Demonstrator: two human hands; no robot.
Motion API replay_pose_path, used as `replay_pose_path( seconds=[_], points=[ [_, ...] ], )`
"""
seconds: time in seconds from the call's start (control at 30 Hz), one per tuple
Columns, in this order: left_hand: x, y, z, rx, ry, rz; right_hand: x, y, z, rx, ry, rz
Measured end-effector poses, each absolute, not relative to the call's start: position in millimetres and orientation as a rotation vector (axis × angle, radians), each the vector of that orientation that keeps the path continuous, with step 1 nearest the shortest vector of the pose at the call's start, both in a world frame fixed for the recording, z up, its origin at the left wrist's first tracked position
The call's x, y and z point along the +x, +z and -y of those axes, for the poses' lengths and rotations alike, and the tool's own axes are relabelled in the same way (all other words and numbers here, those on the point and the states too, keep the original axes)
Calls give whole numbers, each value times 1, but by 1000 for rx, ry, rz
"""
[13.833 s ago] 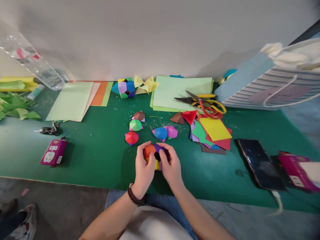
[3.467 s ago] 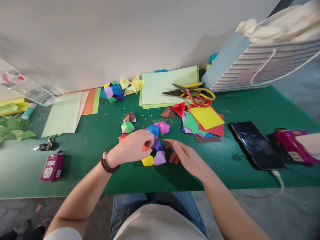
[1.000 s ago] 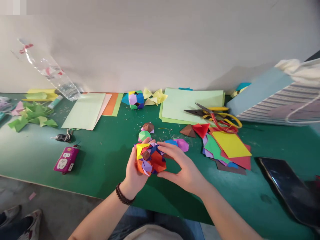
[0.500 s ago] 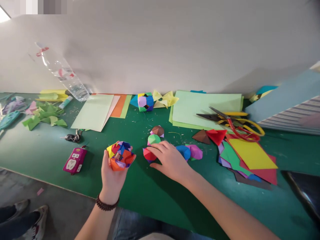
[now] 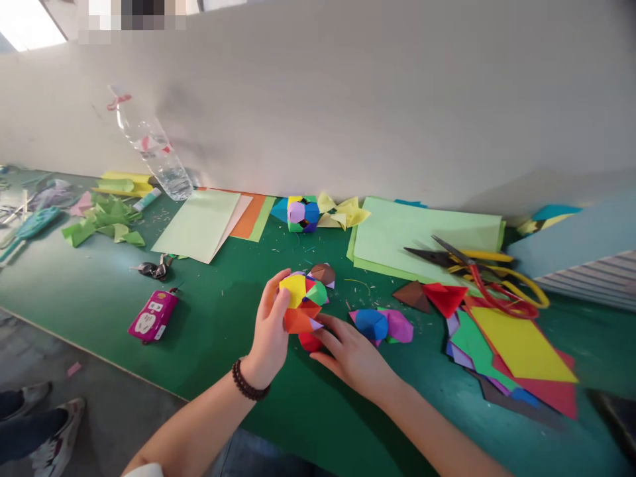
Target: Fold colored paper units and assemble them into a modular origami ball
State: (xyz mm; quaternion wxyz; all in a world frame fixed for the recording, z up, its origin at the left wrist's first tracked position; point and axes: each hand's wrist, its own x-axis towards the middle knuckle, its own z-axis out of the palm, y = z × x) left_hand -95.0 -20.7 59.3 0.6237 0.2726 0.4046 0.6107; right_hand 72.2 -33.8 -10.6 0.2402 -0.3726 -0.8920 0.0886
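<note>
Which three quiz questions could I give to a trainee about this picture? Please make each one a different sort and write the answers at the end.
1. What does the left hand hold?
A) a pair of scissors
B) a multicoloured folded-paper shape
C) a glue stick

2. True or false: the keys lie nearer the wall than the magenta box does.

3. Fill the gap: in the picture, a ____ folded piece shows between the thumb of the right hand and the shape that the other hand holds.

Key: 1. B; 2. True; 3. red
</note>
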Motion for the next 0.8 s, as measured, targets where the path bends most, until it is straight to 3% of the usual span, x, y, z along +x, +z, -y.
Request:
replay_pose_path(
  seconds=[0.13, 0.33, 0.5, 0.8],
  points=[
    [-83, 67, 7, 652, 1399, -897, 78, -1, 39, -989, 429, 2425],
    [-65, 69, -7, 797, 1388, -890, 142, 50, 42, -1013, 947, 2185],
    [-58, 47, 6, 1132, 1267, -885, 177, 61, 42, -1225, 592, 1626],
    [-57, 36, 17, 1349, 1142, -931, 165, 65, 44, -1250, 429, 1996]
  ],
)
